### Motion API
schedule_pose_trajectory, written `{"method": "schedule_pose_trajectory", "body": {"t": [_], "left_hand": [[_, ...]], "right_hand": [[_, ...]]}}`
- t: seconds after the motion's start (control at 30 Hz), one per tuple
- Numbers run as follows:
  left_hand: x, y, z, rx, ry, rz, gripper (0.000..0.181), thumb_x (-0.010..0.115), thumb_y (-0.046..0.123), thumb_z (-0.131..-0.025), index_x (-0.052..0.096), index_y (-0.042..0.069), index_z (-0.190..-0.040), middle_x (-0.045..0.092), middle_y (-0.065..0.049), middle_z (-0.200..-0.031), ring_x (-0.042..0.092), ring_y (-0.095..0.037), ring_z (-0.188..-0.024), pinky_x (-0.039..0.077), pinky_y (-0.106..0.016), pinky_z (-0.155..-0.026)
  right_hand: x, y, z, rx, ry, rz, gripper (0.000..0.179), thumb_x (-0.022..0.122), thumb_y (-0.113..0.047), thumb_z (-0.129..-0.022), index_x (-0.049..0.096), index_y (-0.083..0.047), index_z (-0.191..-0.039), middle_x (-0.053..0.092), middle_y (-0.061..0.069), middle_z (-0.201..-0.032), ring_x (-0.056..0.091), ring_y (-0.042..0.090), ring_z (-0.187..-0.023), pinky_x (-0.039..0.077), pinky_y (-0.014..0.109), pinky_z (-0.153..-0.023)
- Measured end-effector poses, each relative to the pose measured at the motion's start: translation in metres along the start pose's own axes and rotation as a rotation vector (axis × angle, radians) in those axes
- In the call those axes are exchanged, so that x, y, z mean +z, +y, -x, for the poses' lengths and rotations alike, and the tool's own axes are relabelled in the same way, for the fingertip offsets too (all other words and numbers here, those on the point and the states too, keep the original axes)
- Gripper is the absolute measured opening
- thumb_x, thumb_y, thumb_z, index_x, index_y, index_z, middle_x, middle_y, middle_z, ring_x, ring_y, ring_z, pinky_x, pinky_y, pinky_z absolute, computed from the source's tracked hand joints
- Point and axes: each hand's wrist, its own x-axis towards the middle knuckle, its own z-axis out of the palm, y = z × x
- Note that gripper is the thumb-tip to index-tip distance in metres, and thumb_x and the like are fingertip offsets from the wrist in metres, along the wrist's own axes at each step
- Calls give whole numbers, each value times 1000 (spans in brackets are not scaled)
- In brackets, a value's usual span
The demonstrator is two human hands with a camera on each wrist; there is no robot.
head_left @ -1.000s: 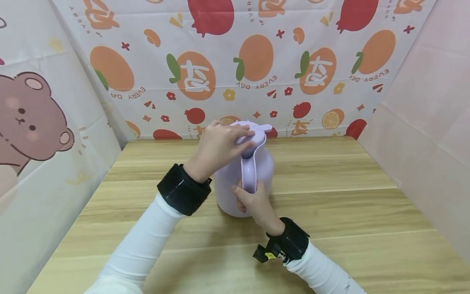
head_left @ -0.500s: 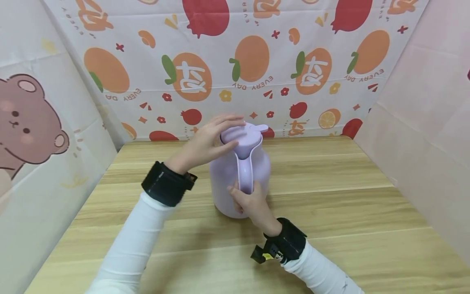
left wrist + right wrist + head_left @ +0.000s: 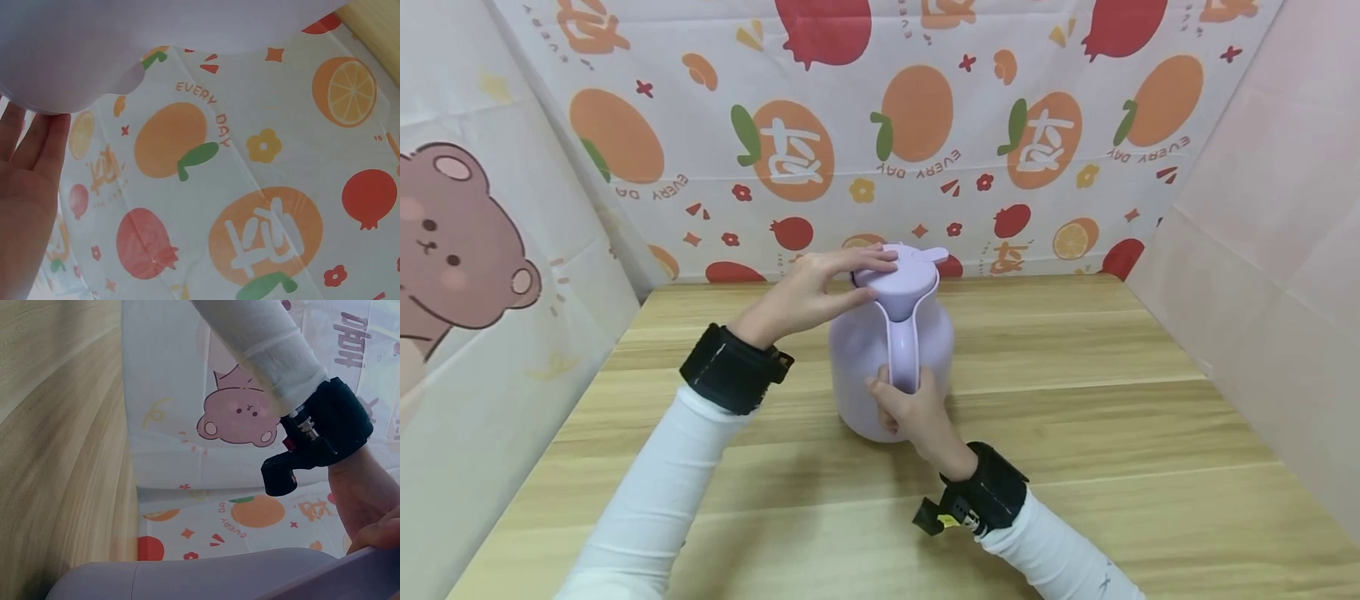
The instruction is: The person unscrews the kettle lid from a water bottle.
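Observation:
A lilac thermos jug [image 3: 859,375] stands upright on the wooden table in the head view, its handle [image 3: 903,350] facing me. My right hand [image 3: 921,421] grips the handle's lower part. My left hand [image 3: 805,292] rests on the left side of the jug's lid [image 3: 901,279], its fingers stretched over the top and the thumb near the front rim. A small tab [image 3: 932,255] sticks out from the lid to the right. In the left wrist view, the fingers [image 3: 50,147] meet a lilac edge. The right wrist view shows the jug's side [image 3: 187,578]; my right hand is not clearly seen there.
The wooden table [image 3: 1075,400] extends on both sides of the jug. Close behind the jug hangs a fruit-print cloth [image 3: 865,117]. A bear-print cloth [image 3: 572,333] borders the left, and a pale cloth [image 3: 1262,250] the right.
My left hand has slid left across the lid, and its fingers have straightened from a more bent hold. My right hand keeps its grip on the handle. The jug stays in place.

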Motion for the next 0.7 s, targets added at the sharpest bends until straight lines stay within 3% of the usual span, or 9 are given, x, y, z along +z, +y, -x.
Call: {"method": "schedule_pose_trajectory", "body": {"t": [0.2, 0.47, 0.7], "left_hand": [[2, 7, -2, -6, 36, -113, 33, 70, 13, -82, 65, 8, -114, 58, -4, -123, 48, -16, -118, 41, -35, -93], [8, 19, -5, -30, 77, -265, 30, 71, 19, -81, 68, 9, -109, 61, -5, -116, 54, -20, -110, 47, -32, -74], [11, 27, -8, -65, 78, -354, 27, 71, 22, -81, 67, 10, -104, 61, -7, -112, 51, -25, -107, 47, -38, -82]], "right_hand": [[0, -2, 0, -10, 2, 5, 27, 53, -10, -85, 40, 3, -65, 37, 2, -48, 35, 13, -40, 30, 25, -40], [1, -1, 0, -13, 1, 10, 28, 53, -8, -86, 39, 4, -64, 37, 0, -48, 35, 12, -40, 28, 26, -39], [1, -1, 1, 17, 13, 17, 29, 53, -11, -85, 39, 4, -65, 37, 1, -49, 35, 12, -41, 30, 25, -40]]}}
